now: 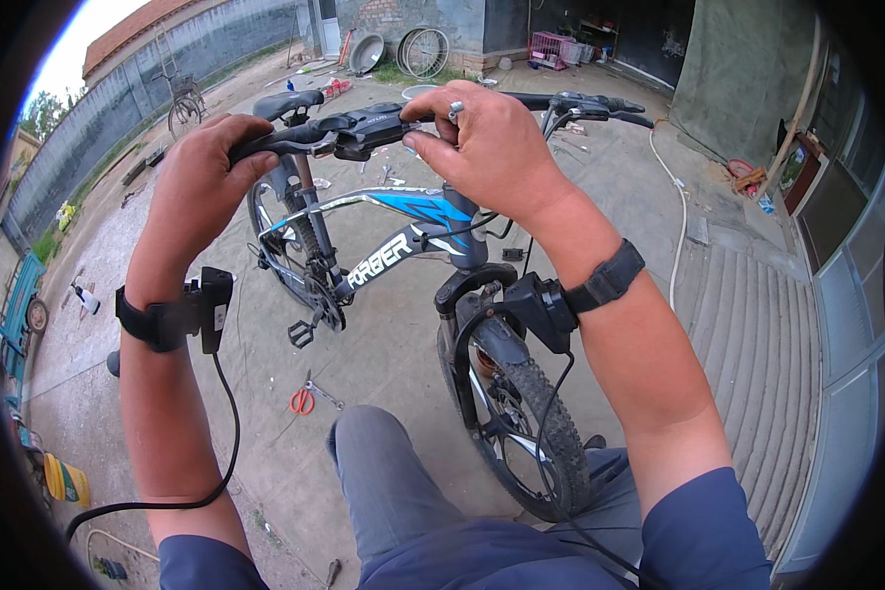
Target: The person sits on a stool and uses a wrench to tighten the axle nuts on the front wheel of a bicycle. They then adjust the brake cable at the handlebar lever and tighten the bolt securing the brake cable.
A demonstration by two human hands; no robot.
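Handlebar [533, 101] of the bicycle [393, 251] stood above a front wheel [541, 418] between the knees [372, 433]. The left hand [206, 157] gripped its left end; the right hand [492, 143] pinched the lever housing [372, 126]. If neither knee braced it, I reckoned, the wheel could swing, jerking the housing away.

Gap between knee [372, 438] and wheel [560, 442]

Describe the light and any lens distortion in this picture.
Head view: black fisheye rim, the long wall skewed at upper left; head view: soft daylight, pale bright sky; head view: the doorway too dark for much detail; head view: the bicycle reasonably sharp.
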